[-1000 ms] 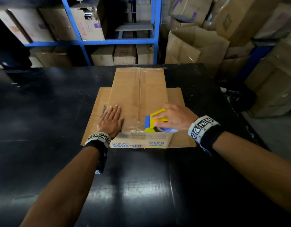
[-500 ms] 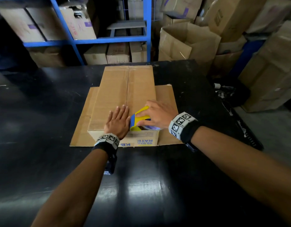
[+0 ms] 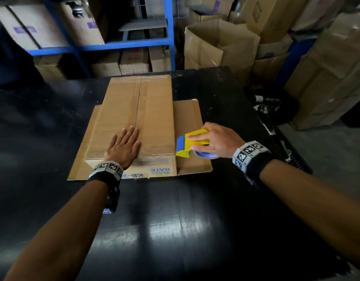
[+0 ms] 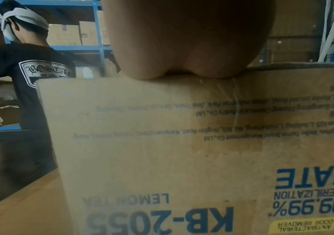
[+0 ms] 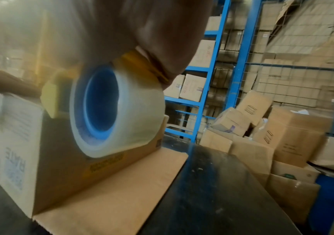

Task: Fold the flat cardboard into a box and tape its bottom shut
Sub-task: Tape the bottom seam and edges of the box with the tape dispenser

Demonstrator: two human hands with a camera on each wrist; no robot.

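Observation:
A brown cardboard box [image 3: 146, 110] stands bottom-up on the black table [image 3: 175, 220], its top flaps spread flat to the left and right. Clear tape runs along the centre seam and down the near side with blue print [image 4: 202, 159]. My left hand [image 3: 124, 147] presses flat on the box's near edge, fingers straight. My right hand [image 3: 213, 138] grips a yellow and blue tape dispenser [image 3: 192, 142] beside the box's near right corner, over the right flap [image 3: 189, 126]. The clear tape roll [image 5: 114, 111] with its blue core shows in the right wrist view.
Blue metal shelving [image 3: 114, 45] with cartons stands behind the table. Stacked and open cardboard boxes [image 3: 219, 45] crowd the floor to the right. A person in a dark printed shirt [image 4: 31, 76] stands off to the left in the left wrist view.
My right hand has carried the tape dispenser off the box's near seam to the right, past the box's corner. My left hand stays pressed on the box's near edge.

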